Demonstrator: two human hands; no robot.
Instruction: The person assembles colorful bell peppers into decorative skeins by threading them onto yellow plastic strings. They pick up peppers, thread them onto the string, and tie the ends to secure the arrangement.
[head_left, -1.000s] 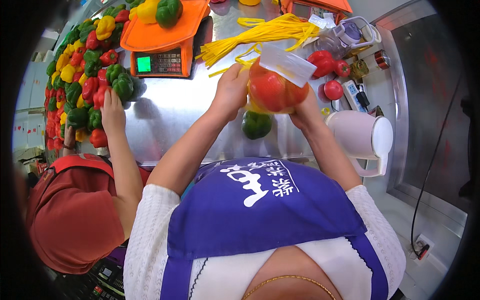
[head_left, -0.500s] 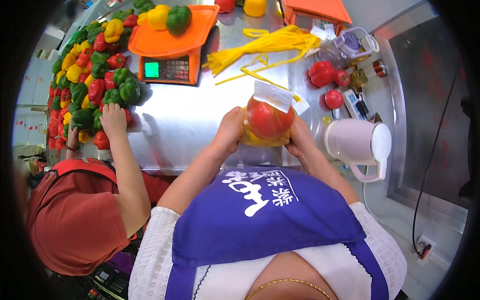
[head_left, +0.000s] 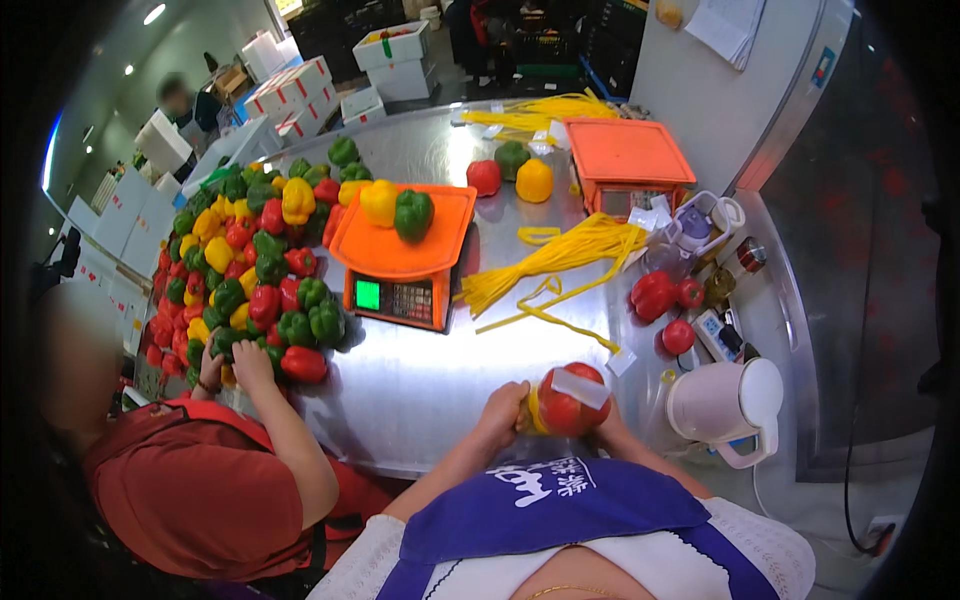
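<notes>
Close to my apron, a red bell pepper (head_left: 573, 408) with a white paper tag (head_left: 581, 388) on it is held between my two hands. A yellow piece (head_left: 537, 410) shows along its left side; whether it is pepper or strap I cannot tell. My left hand (head_left: 504, 410) grips the left side with bent fingers. On the other side my right hand (head_left: 608, 428) is closed against the pepper, its fingers mostly hidden behind it. Just beyond lies a loose yellow strap (head_left: 560, 326) with a white tag, beside a bundle of yellow straps (head_left: 555, 262).
An orange scale (head_left: 400, 240) carrying a yellow and a green pepper stands left of centre, another orange scale (head_left: 628, 152) far right. A co-worker's hands (head_left: 238, 362) are at a large pepper heap (head_left: 240, 260). A pale kettle (head_left: 722, 400) and red tomatoes (head_left: 678, 337) sit right.
The view has tilted up, showing more of the table's far side and boxes behind. The held pepper has turned, with less yellow showing. The co-worker's two hands have come closer together.
</notes>
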